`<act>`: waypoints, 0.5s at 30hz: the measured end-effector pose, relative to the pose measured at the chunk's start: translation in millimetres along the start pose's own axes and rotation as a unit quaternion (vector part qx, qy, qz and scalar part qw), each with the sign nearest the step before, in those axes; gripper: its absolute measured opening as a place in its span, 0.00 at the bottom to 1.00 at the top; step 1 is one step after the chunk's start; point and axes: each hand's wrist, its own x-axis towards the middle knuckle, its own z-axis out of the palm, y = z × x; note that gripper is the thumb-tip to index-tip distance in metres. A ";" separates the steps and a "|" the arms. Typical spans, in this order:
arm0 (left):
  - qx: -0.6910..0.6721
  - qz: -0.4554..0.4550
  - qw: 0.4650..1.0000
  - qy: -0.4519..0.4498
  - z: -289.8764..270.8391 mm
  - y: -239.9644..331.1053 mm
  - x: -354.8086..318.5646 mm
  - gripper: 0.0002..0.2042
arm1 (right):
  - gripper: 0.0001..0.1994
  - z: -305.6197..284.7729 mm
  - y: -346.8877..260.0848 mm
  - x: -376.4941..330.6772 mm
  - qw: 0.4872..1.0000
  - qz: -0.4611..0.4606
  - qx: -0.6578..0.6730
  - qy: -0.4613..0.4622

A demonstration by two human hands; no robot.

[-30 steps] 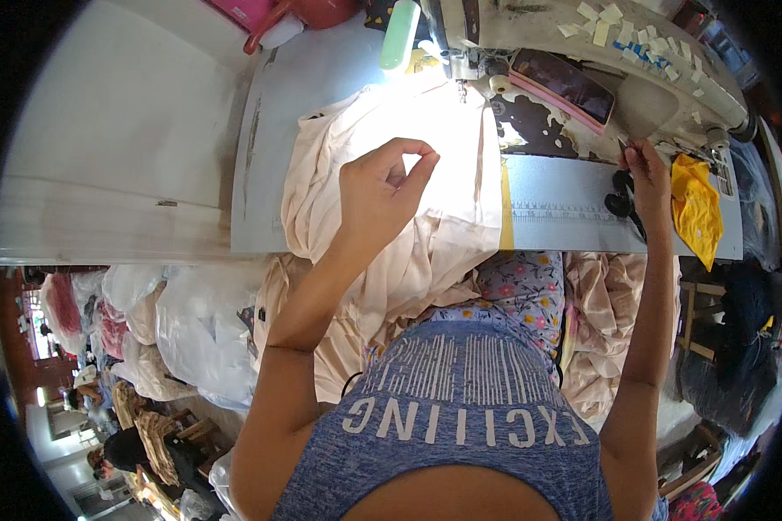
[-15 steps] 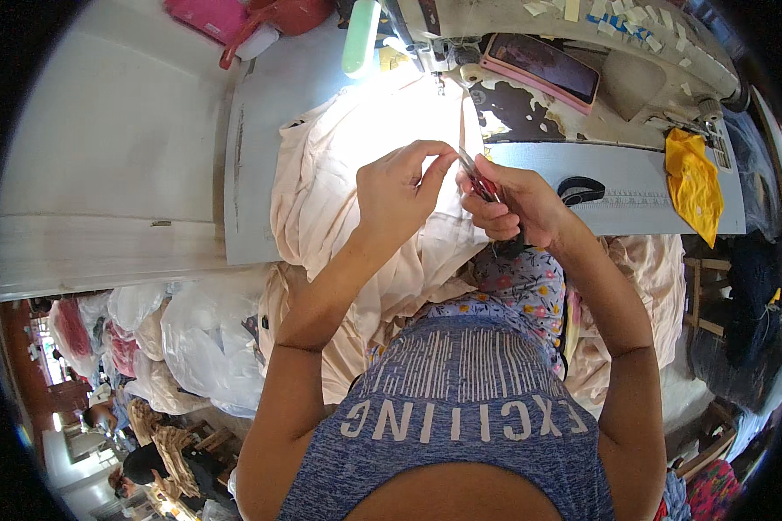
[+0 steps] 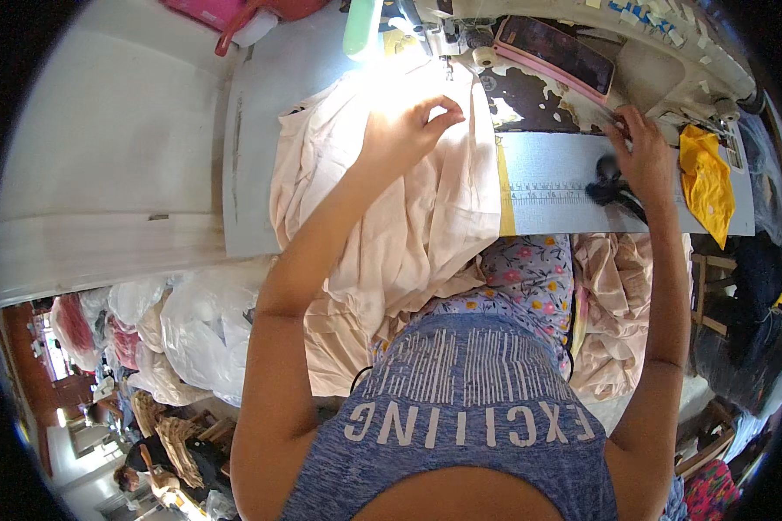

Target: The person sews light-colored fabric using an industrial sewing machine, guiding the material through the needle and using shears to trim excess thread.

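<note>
My left hand (image 3: 413, 130) hovers over the pale peach fabric (image 3: 408, 191) near the sewing machine's needle area (image 3: 448, 69). Its thumb and forefinger are pinched together; whatever they hold, if anything, is too small to see. To the right, my right hand (image 3: 645, 156) is above the board, its fingers bent at the machine bed's edge. A blurred black item (image 3: 614, 184) lies at or hangs beside that palm, and I cannot tell whether the hand holds it. The red-handled thread snips no longer show clearly. The fabric spreads from under the needle down over my lap.
A phone in a pink case (image 3: 556, 56) rests on the machine bed. Measuring marks (image 3: 547, 193) run along the grey board, with a yellow cloth piece (image 3: 706, 182) at its right end. Plastic-wrapped bundles (image 3: 204, 339) stand at left; red and pink containers (image 3: 274, 13) sit at the back.
My right hand has moved right with the snips, away from my left hand, to the board's right part. The left hand has risen slightly and stays pinched. The view has shifted a little.
</note>
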 end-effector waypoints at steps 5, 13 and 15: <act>-0.226 -0.137 0.964 -0.026 33.6 -46.5 42.1 0.06 | 0.11 -11.9 -7.5 4.0 0.994 -0.074 0.045 0.067; -0.275 -0.107 0.953 0.060 35.7 -56.3 46.9 0.05 | 0.05 12.9 -53.2 24.1 0.935 -0.103 0.336 0.040; -0.287 -0.130 0.948 0.056 35.9 -59.3 47.8 0.05 | 0.04 40.7 -80.5 36.3 0.920 -0.150 0.362 0.000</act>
